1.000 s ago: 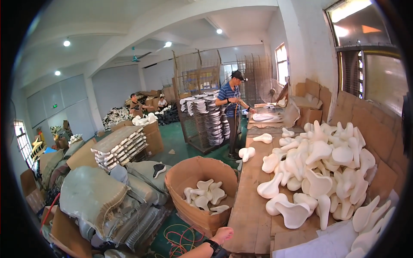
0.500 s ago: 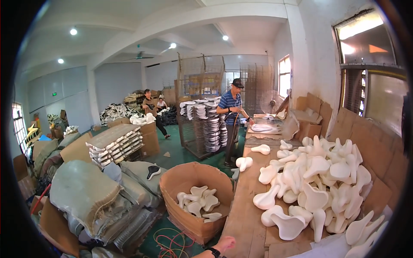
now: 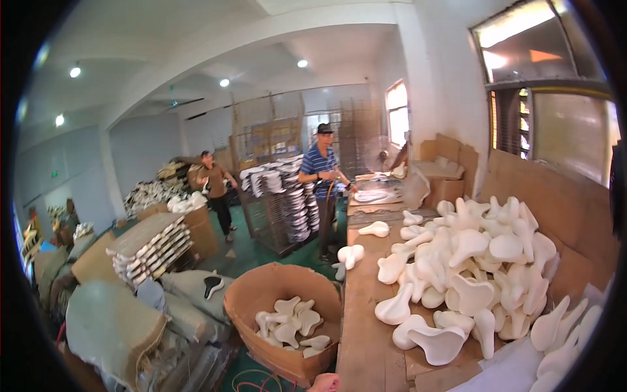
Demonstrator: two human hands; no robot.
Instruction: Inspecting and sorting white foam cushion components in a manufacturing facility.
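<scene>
At the lower edge only a small part of my left hand shows, next to the near left edge of the cardboard-covered table. Its fingers are mostly cut off, and nothing can be made out in it. My right hand is out of view. On the table lies a big heap of white foam bicycle saddle pads, nearest to me a broad one. Just beyond my left hand stands a cut-down cardboard bin with several more white saddle pads inside.
Stuffed sacks are piled at left, a black saddle on one. Behind them is a stack of saddles. A co-worker in a striped shirt stands at the table's far end by a wire rack. Another person stands farther back.
The view has turned right, so the room shifts left. My left hand has dropped lower, its wrist and watch now out of sight. The person in brown has come nearer the rack.
</scene>
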